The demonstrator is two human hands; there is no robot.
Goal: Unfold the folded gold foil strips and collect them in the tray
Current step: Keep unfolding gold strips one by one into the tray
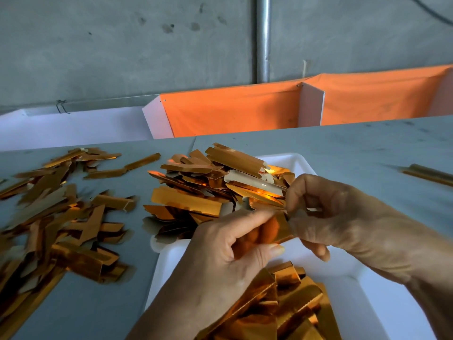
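Over the white tray (pixel 382 300) both hands work one gold foil strip (pixel 282 229). My left hand (pixel 225 261) grips its near end between thumb and curled fingers. My right hand (pixel 326 212) pinches its far end from the right. A heap of gold strips (pixel 208 187) fills the tray's far end and spills over its rim. More strips (pixel 291 303) lie in the tray's near end, partly hidden by my left wrist.
A wide scatter of loose gold strips (pixel 56 217) covers the grey table (pixel 343 146) left of the tray. One lone strip (pixel 429 174) lies at the far right. Behind the table stand white dividers and orange cloth (pixel 232 109) against a concrete wall.
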